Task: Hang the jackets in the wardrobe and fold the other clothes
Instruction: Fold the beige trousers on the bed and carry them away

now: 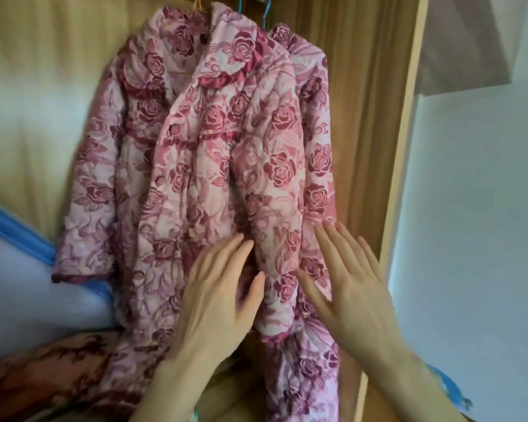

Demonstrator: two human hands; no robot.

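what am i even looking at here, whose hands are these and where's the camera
There is one picture, taken by a camera worn on a person's head, looking forward and down. No robot: the two bare hands are that person's own. A pink rose-patterned quilted jacket hangs on a hanger inside a wooden wardrobe; a second, similar jacket hangs behind it on a blue hanger. The left hand and right hand are both open, fingers straight, flat against the front jacket's fabric. Neither grips anything.

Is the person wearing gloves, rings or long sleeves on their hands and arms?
No. The left hand and right hand are bare, with no gloves or rings showing. No sleeve or watch covers the wrists and forearms as far as the picture shows. The fingernails look short and plain.
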